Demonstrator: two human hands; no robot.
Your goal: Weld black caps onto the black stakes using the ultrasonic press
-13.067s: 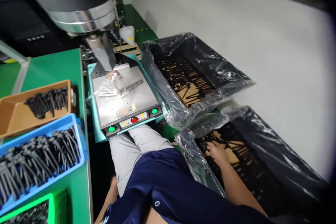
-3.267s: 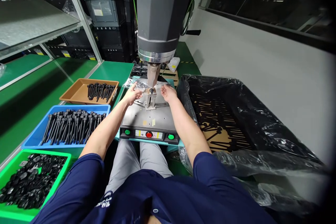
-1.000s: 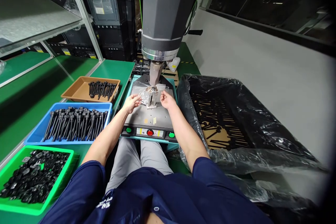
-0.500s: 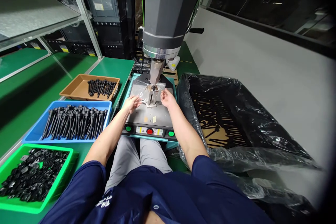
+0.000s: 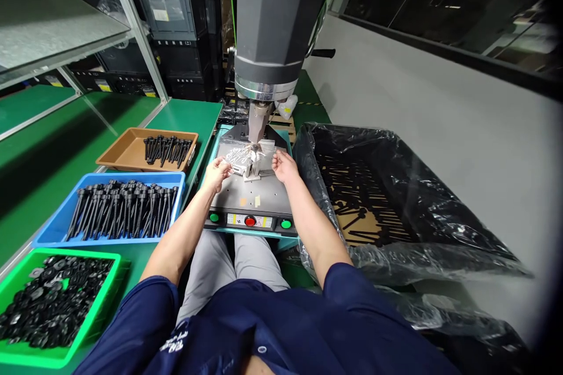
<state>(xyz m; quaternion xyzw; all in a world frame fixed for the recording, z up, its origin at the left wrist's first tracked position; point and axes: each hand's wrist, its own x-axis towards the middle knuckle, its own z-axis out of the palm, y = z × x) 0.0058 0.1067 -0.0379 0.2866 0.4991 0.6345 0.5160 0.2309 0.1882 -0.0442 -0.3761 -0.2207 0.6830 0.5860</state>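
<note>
A sheet of clear, crinkled plastic film (image 5: 238,154) spans the space between my hands, catching the light. My left hand (image 5: 217,173) pinches its left side, and my right hand (image 5: 285,166) has its fingers closed at the right side. Behind and below the film stands a small metal fixture (image 5: 252,173), partly covered by it, on the grey machine plate (image 5: 233,198). Just above hangs the metal tool head (image 5: 257,120) of the press (image 5: 268,17). Film and glare hide what sits in the fixture's top.
On the left are a brown tray (image 5: 116,149) and a blue tray (image 5: 57,225) of black screw-like parts, plus a green tray (image 5: 108,299) of small black pieces. A plastic-lined bin (image 5: 402,155) stands right. Green buttons (image 5: 214,217) and a red button (image 5: 250,221) line the machine's front.
The film now lies across the fixture top, hiding the dark part seen there before. Both hands have shifted only slightly, and the view has moved a little.
</note>
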